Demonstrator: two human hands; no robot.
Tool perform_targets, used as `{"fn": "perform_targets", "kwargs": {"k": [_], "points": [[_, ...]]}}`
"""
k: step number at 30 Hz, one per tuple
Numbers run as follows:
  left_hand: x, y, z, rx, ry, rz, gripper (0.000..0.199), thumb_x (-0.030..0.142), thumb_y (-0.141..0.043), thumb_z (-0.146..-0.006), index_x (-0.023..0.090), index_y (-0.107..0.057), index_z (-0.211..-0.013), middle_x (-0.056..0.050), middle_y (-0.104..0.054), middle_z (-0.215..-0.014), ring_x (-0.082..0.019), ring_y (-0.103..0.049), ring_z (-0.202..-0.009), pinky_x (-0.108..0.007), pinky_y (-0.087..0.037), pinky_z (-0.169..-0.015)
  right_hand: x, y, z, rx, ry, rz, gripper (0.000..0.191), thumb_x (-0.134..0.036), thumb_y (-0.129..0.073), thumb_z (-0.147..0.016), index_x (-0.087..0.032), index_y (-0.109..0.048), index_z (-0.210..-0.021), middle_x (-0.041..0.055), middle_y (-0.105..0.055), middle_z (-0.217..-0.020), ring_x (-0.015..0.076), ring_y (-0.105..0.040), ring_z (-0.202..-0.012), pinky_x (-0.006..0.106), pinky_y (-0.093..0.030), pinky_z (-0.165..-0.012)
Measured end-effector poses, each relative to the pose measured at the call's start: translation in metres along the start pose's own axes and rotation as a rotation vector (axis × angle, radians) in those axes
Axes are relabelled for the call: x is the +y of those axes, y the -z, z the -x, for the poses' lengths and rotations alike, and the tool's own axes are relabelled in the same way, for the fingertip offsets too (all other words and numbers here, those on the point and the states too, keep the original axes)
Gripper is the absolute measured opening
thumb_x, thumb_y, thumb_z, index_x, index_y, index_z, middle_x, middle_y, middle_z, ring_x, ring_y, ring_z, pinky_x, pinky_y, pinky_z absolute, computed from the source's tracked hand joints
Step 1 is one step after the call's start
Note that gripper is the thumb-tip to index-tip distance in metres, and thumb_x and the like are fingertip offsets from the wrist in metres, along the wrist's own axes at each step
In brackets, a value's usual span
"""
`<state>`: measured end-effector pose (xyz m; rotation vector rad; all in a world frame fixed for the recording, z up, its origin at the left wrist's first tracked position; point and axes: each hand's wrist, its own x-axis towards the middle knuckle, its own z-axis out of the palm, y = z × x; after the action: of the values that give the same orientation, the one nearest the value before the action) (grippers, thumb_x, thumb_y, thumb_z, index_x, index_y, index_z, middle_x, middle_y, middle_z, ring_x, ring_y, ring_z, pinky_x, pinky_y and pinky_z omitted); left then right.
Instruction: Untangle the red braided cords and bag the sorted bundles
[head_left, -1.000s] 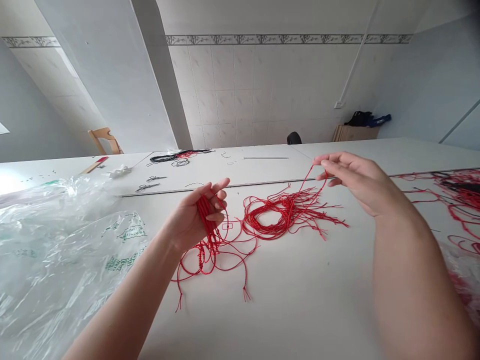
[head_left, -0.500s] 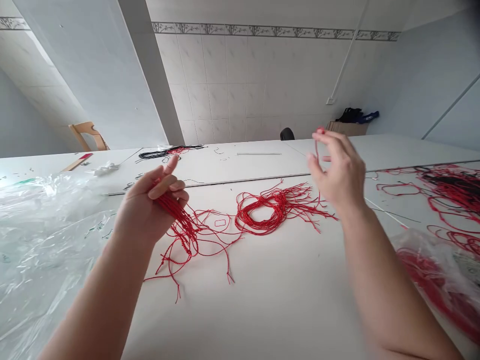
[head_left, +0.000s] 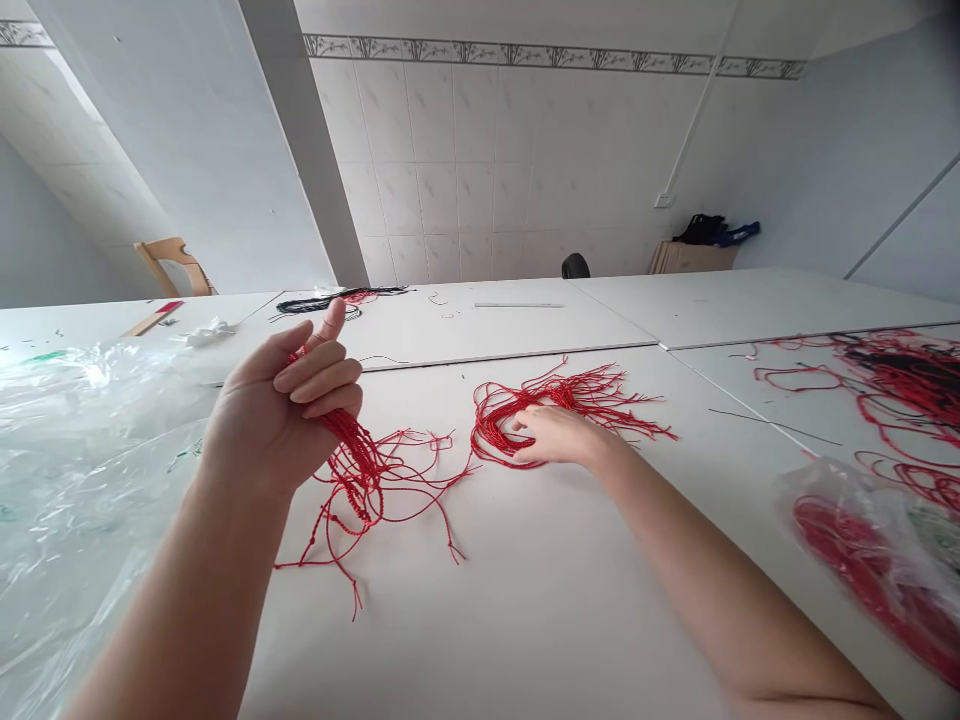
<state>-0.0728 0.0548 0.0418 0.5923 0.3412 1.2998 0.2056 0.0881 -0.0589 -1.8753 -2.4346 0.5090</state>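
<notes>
My left hand [head_left: 281,415] is closed round a bundle of red braided cords [head_left: 356,450], its index finger pointing up. The knotted lower ends of the cords hang and spread over the white table. My right hand [head_left: 559,435] reaches across a coil of red cords [head_left: 491,425] lying in the middle of the table. Its thumb and fingers are apart over the coil's centre, and part of the coil is hidden beneath the hand. Loose cord ends [head_left: 626,405] fan out to the right of the coil.
Clear plastic sheeting [head_left: 97,480] covers the table's left side. A clear bag of red cord [head_left: 862,550] and a red and black cord heap [head_left: 907,375] are at the right. Black cords [head_left: 315,303] and a thin clear strip [head_left: 517,305] lie farther back.
My right hand has come down and left from its raised position, where it pinched a red cord, to the coil. The left hand has shifted slightly left, still holding its bundle.
</notes>
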Motion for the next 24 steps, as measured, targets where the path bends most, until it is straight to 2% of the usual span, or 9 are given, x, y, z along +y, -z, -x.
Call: {"fn": "perform_targets", "kwargs": {"k": [3, 8, 11, 14, 17, 19, 20, 22, 24], "points": [[-0.003, 0.003, -0.002, -0.045, 0.008, -0.071, 0.026, 0.011, -0.040, -0.103, 0.012, -0.059, -0.121, 0.010, -0.033, -0.048, -0.009, -0.042, -0.040, -0.019, -0.035, -0.037, -0.002, -0.013, -0.009, -0.026, -0.007, 0.042, 0.031, -0.025, -0.076, -0.079, -0.018, -0.069, -0.108, 0.0106, -0.069, -0.118, 0.0263, -0.064, -0.108, 0.029, -0.048, -0.079], [-0.008, 0.005, -0.005, -0.049, 0.039, -0.112, 0.027, 0.012, -0.035, -0.105, 0.011, -0.060, -0.115, 0.009, -0.036, -0.048, -0.008, -0.042, -0.040, -0.018, -0.035, -0.037, 0.007, -0.025, -0.024, -0.017, -0.047, 0.086, 0.022, -0.030, -0.065, -0.098, -0.015, -0.067, -0.113, 0.0084, -0.068, -0.115, 0.0228, -0.065, -0.105, 0.041, -0.054, -0.092], [-0.011, 0.007, -0.008, -0.032, 0.074, -0.097, 0.026, 0.012, -0.036, -0.105, 0.012, -0.060, -0.114, 0.009, -0.037, -0.048, -0.008, -0.044, -0.040, -0.017, -0.034, -0.037, 0.015, -0.021, -0.026, 0.012, -0.105, 0.101, 0.027, -0.036, -0.063, -0.100, -0.015, -0.066, -0.117, 0.0090, -0.067, -0.120, 0.0232, -0.065, -0.108, 0.046, -0.055, -0.095], [-0.013, 0.009, -0.010, -0.017, 0.101, -0.080, 0.026, 0.013, -0.037, -0.105, 0.013, -0.062, -0.113, 0.009, -0.038, -0.048, -0.007, -0.045, -0.040, -0.017, -0.034, -0.036, 0.016, -0.006, -0.016, 0.055, -0.134, 0.083, 0.018, -0.027, -0.064, -0.097, -0.015, -0.067, -0.111, 0.0103, -0.068, -0.117, 0.0248, -0.065, -0.107, 0.042, -0.054, -0.091], [-0.013, 0.011, -0.010, -0.007, 0.102, -0.081, 0.025, 0.012, -0.038, -0.104, 0.013, -0.062, -0.112, 0.009, -0.039, -0.048, -0.007, -0.047, -0.040, -0.017, -0.033, -0.037, 0.004, 0.022, 0.014, 0.119, -0.065, 0.009, 0.008, -0.020, -0.058, -0.094, -0.018, -0.066, -0.096, 0.0077, -0.070, -0.101, 0.0231, -0.065, -0.091, 0.032, -0.048, -0.074], [-0.013, 0.012, -0.010, -0.003, 0.097, -0.083, 0.024, 0.012, -0.040, -0.103, 0.012, -0.063, -0.111, 0.008, -0.040, -0.048, -0.007, -0.047, -0.040, -0.017, -0.034, -0.037, -0.012, 0.042, 0.046, 0.140, 0.075, -0.087, 0.022, -0.033, -0.050, -0.099, -0.023, -0.058, -0.081, 0.0004, -0.063, -0.080, 0.0160, -0.056, -0.068, 0.027, -0.040, -0.060], [-0.013, 0.012, -0.010, -0.001, 0.096, -0.081, 0.024, 0.011, -0.041, -0.103, 0.012, -0.063, -0.111, 0.008, -0.040, -0.048, -0.007, -0.047, -0.040, -0.017, -0.034, -0.037, -0.022, 0.049, 0.065, 0.201, 0.208, -0.208, 0.034, -0.039, -0.049, -0.099, -0.023, -0.049, -0.069, -0.0005, -0.055, -0.069, 0.0149, -0.046, -0.059, 0.028, -0.034, -0.054], [-0.016, 0.013, -0.010, 0.005, 0.102, -0.074, 0.024, 0.011, -0.042, -0.102, 0.013, -0.063, -0.111, 0.008, -0.040, -0.048, -0.007, -0.046, -0.040, -0.017, -0.034, -0.037, -0.042, 0.059, 0.105, 0.351, 0.460, -0.392, 0.045, -0.037, -0.049, -0.098, -0.022, -0.034, -0.059, -0.0003, -0.037, -0.057, 0.0161, -0.035, -0.054, 0.032, -0.029, -0.054], [-0.019, 0.013, -0.011, 0.015, 0.118, -0.064, 0.024, 0.011, -0.042, -0.102, 0.013, -0.064, -0.111, 0.008, -0.040, -0.048, -0.008, -0.046, -0.040, -0.017, -0.034, -0.037, -0.054, 0.060, 0.143, 0.466, 0.515, -0.632, 0.048, -0.034, -0.058, -0.092, -0.023, -0.030, -0.055, 0.0010, -0.034, -0.055, 0.0194, -0.037, -0.056, 0.034, -0.032, -0.057]]}}
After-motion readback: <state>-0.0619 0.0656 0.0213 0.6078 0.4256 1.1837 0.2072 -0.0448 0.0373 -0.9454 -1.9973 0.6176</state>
